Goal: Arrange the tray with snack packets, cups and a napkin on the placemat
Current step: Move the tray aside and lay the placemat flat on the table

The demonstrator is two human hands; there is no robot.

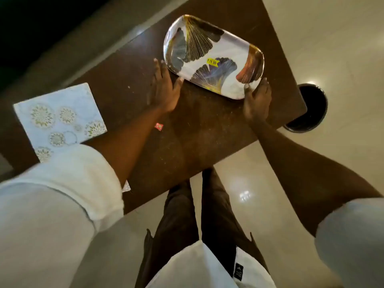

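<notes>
Tray (pixel 214 57), leaf-patterned with one yellow price sticker (pixel 213 62), lies on a dark brown table (pixel 187 132) between both hands: left hand (pixel 164 90) spread flat, thumb touching its near-left rim; right hand (pixel 257 100) touching its near-right corner, fingers loose. One patterned napkin (pixel 60 119) lies well left; one small red scrap (pixel 159 126) nearby. Glossy pale tiled floor (pixel 332 38); one dark round bin (pixel 309 109) beside the table.

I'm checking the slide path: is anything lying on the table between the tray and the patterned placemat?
Almost nothing: the tray and placemat are separated by bare table, except the left hand at the tray's edge. A small red scrap lies nearer the person.
</notes>
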